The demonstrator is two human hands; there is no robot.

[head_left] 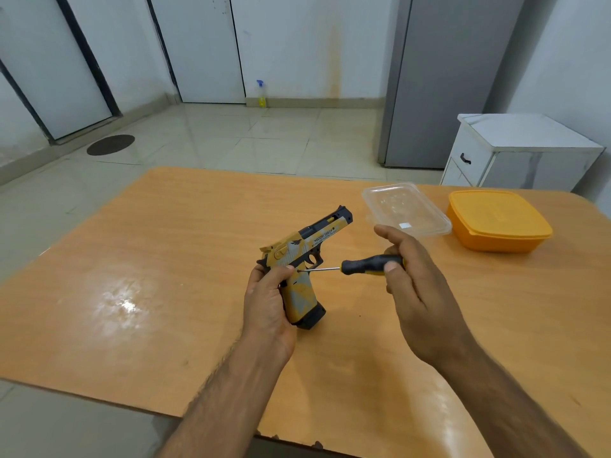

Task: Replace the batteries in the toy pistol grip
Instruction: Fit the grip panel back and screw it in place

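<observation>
Head view: left hand [267, 302] grips toy pistol [302, 262]; right hand [413, 276] pinches screwdriver [367, 265].

Head camera looks down, close over table [165, 259].

"DESERT EAGLE" is printed in dark letters along the slide of the toy pistol [304, 256]; the smaller line beneath it cannot be read.

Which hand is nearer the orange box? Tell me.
Right. The right hand, holding the screwdriver, is just left of the orange box; the left hand, gripping the toy pistol, sits farther left.
</observation>
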